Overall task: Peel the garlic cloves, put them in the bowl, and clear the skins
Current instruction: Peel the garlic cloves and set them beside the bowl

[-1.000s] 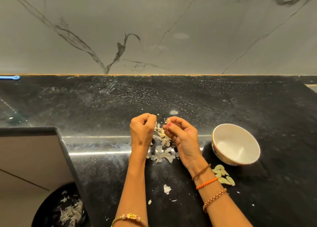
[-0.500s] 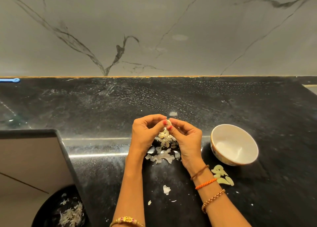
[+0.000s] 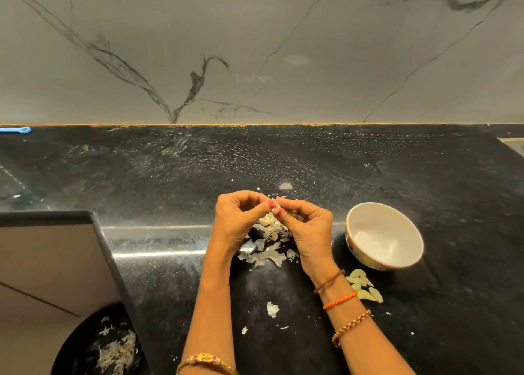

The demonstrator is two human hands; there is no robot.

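A person's left hand (image 3: 236,221) and right hand (image 3: 307,230) meet fingertip to fingertip above a black counter (image 3: 425,176), both pinching one small garlic clove (image 3: 276,204) (mostly hidden by the fingers). Nearer than the grip, a loose skin scrap (image 3: 272,309) lies between the forearms. Directly below the grip sits the pile of skins (image 3: 269,247). To its right lie peeled cloves (image 3: 364,288), just beside the white bowl (image 3: 382,258).

Both forearms are bare, no sleeves showing. The left wrist wears a gold bangle (image 3: 206,361) set with pink stones. The right wrist carries a brown thread (image 3: 329,281), an orange twisted cord (image 3: 339,300) and a copper-coloured beaded bracelet (image 3: 351,328). The nails are painted pink-red.
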